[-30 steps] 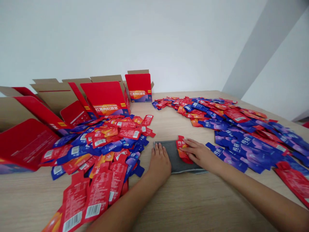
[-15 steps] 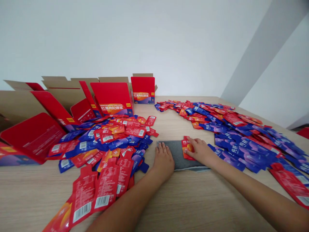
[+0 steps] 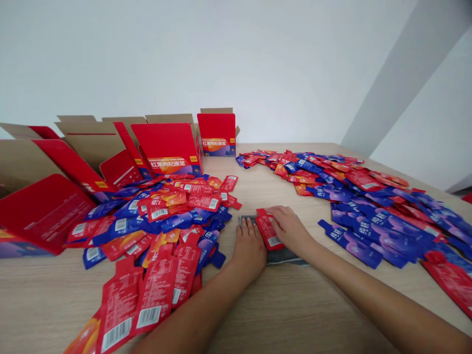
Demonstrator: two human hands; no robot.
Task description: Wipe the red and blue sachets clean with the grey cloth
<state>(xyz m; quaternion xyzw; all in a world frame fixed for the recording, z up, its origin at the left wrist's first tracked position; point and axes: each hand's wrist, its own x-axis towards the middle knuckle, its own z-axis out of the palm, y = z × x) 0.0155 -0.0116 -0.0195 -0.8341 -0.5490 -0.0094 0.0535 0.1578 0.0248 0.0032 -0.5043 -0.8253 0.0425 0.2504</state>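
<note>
My left hand [image 3: 250, 248] lies flat on the left end of a folded grey cloth [image 3: 283, 256], fingers stretched out. Over the cloth, my right hand [image 3: 289, 225] grips the right side of a red pouch [image 3: 269, 230] whose printed side with a barcode faces up. The pouch is close to my left fingertips. Part of the cloth is hidden under the pouch and both hands.
Red and blue pouches [image 3: 158, 212] are heaped on the left, several reaching the near edge. Another spread of pouches [image 3: 372, 216] covers the right. Open red cartons [image 3: 162, 145] stand along the left and back, one carton [image 3: 217, 135] apart. A wall is behind the table.
The pouch in my right hand has moved left along the cloth. It showed its orange-fruit face and now shows the barcode face. My left hand has stayed on the cloth.
</note>
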